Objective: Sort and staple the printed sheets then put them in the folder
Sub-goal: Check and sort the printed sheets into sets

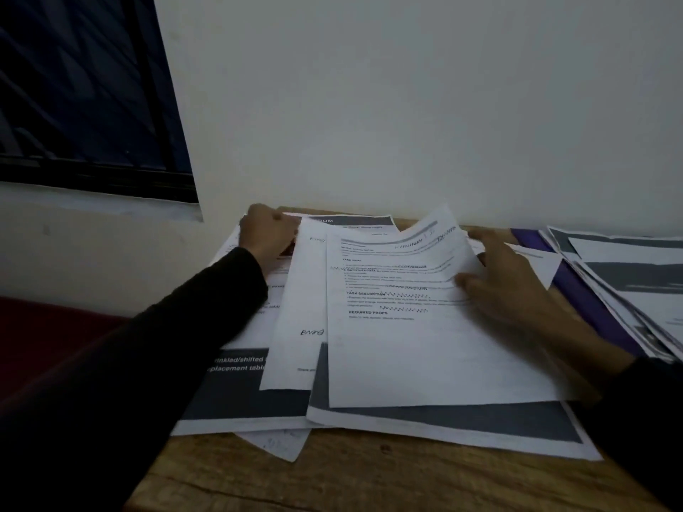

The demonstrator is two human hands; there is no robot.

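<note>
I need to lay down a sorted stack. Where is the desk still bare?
Only the near strip of the wooden desk is bare, between its front edge and the spread sheets. Farther back, loose sheets, both hands and the purple folder with its paper pile crowd everything to the wall.

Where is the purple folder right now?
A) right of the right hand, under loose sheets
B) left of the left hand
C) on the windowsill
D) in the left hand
A: the folder lies beyond the right hand, part-covered by sheets.
</note>
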